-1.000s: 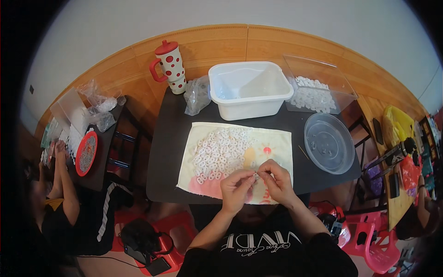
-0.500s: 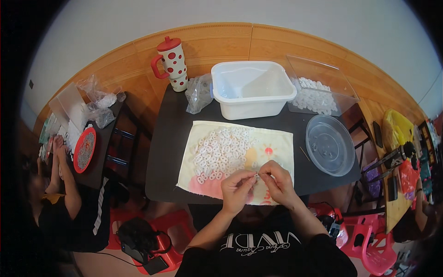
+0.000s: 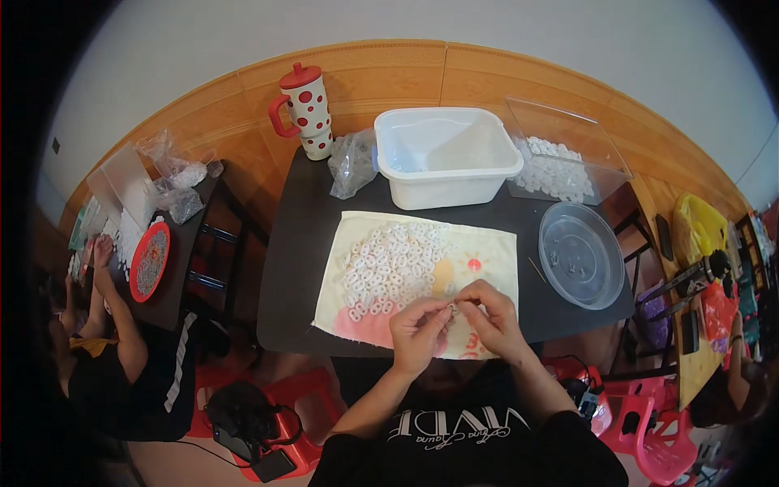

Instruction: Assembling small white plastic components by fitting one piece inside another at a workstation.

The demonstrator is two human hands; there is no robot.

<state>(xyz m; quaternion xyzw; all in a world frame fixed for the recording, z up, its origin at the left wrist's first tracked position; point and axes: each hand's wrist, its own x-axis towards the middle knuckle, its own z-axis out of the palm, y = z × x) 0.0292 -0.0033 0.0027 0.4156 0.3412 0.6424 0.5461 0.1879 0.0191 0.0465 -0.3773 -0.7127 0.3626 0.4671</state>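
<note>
My left hand and my right hand meet fingertip to fingertip over the right front part of a pale yellow cloth. Both are closed in a pinch. Whatever lies between the fingertips is too small to name. On the cloth's left half, just beyond my left hand, spreads a pile of small white plastic pieces with holes through them. Right of the cloth stands a shallow, round clear dish with a few tiny bits in it. A thin stick lies between dish and cloth.
Behind the cloth stand a white tub, a plastic bag and a red-dotted tumbler. A clear bin holds white pieces. At the left table, a person sits by a red tray. Red stools stand below.
My hands stay together in nearly the same place, with only slight finger movement. The person at the left has shifted their arms a little. The whole view has moved slightly.
</note>
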